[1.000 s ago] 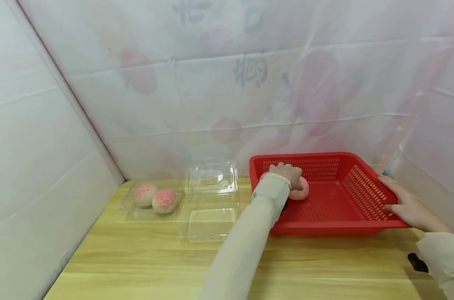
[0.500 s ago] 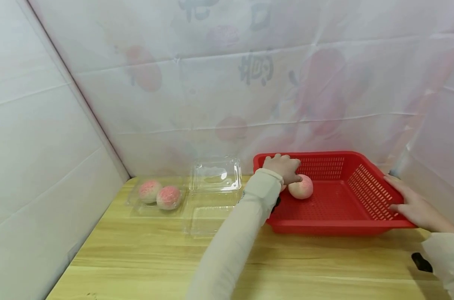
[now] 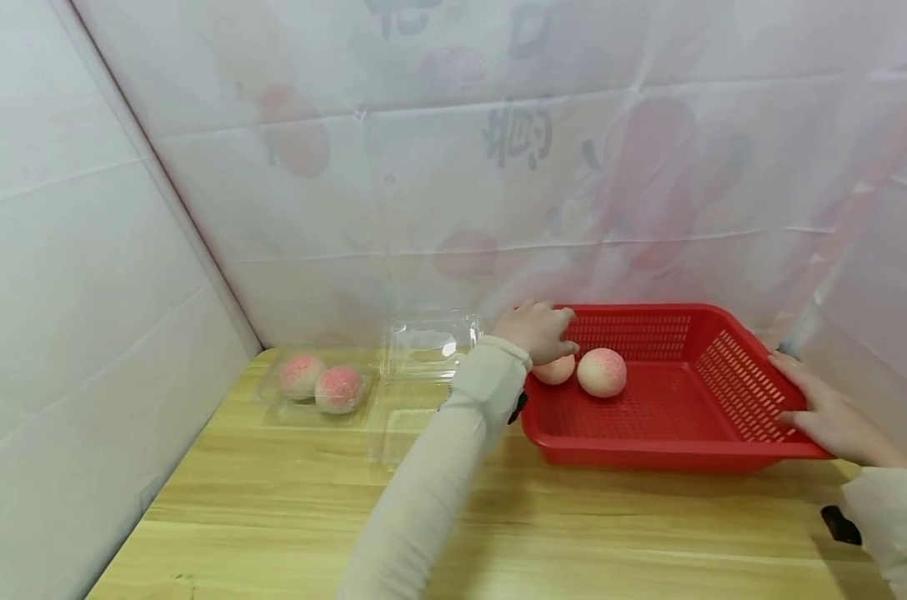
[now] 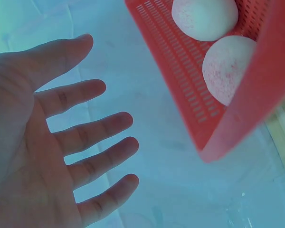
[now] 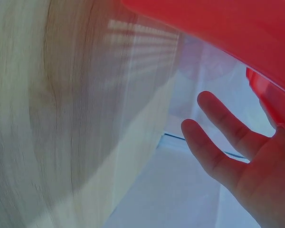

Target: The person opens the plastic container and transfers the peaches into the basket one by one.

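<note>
Two pink-and-cream peaches lie side by side in the red plastic basket [image 3: 648,454]. The right peach [image 3: 602,372] is in full view, while the left peach [image 3: 554,370] is partly covered by my left hand [image 3: 534,333]. That hand hovers by the basket's left rim, fingers apart; in the left wrist view the palm [image 4: 19,156] holds nothing and stands clear of the basket wall. My right hand [image 3: 829,412] holds the basket's right rim, thumb inside and fingers outside. Two of its fingers [image 5: 218,137] show beneath the rim in the right wrist view.
On the wooden table [image 3: 273,508], a clear plastic box [image 3: 273,408] at the left holds two more peaches [image 3: 338,389]. Beside it, an open clear clamshell box [image 3: 431,337] is partly hidden by my left arm. White cloth walls [image 3: 221,208] surround the table.
My left hand has risen from the peaches and moved left to the basket's rim, uncovering the right peach and part of the left one. The right hand stays at the basket's rim.
</note>
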The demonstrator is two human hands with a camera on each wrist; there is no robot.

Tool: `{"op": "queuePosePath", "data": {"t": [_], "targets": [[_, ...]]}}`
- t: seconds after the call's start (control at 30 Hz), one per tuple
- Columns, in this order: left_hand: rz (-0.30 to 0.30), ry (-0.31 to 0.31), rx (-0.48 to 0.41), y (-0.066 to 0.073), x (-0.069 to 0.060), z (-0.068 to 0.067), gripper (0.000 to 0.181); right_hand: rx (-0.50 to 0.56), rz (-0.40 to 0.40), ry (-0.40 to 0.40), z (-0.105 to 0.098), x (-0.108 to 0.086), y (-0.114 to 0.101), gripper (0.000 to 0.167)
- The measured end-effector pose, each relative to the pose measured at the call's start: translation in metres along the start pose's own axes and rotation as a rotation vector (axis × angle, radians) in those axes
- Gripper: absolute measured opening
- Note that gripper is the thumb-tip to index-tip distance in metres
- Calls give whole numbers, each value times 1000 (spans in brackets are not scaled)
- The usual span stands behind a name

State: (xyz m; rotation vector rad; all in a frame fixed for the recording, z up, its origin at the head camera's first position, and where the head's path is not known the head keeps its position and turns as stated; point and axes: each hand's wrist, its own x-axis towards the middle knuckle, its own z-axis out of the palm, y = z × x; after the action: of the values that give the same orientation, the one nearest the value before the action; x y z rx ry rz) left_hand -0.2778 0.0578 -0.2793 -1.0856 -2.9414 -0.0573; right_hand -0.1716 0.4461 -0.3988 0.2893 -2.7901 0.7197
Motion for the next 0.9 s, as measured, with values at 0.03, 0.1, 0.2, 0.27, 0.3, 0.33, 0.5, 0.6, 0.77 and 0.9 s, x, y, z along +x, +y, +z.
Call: {"op": "queuePosePath", "data": {"t": [0.03, 0.1, 0.2, 0.27, 0.3, 0.33, 0.5, 0.6, 0.77, 0.9], "targets": [[-1, 1, 2, -1, -1, 0, 45, -2, 8, 1, 0, 0, -1, 78], [-4, 0, 5, -3, -3, 0, 46, 1, 16, 4, -2, -1, -3, 78], [-9, 0, 8, -6, -7, -2, 47, 9, 43, -5, -5, -2, -6, 77], [-10, 4, -1, -8, -10, -3, 48, 10, 60, -11, -8, -3, -8, 76], [-10, 6, -5, -9, -12, -4, 49, 8, 69, -16, -9, -3, -8, 75], [-11, 7, -8, -10, -14, -4, 49, 7, 78, -19, -10, -3, -9, 74], [-29, 14, 0, -22, -27, -5, 51, -9, 81, -27, -11, -1, -6, 70], [-42, 23, -2, -32, -37, -3, 50, -19, 92, -46, -12, 1, -4, 67], [-48, 37, -52, -50, -54, 4, 50, -24, 112, -72, -15, 5, -4, 69], [-59, 49, -49, -63, -64, 9, 51, -45, 130, -81, -16, 6, -9, 68]]}}
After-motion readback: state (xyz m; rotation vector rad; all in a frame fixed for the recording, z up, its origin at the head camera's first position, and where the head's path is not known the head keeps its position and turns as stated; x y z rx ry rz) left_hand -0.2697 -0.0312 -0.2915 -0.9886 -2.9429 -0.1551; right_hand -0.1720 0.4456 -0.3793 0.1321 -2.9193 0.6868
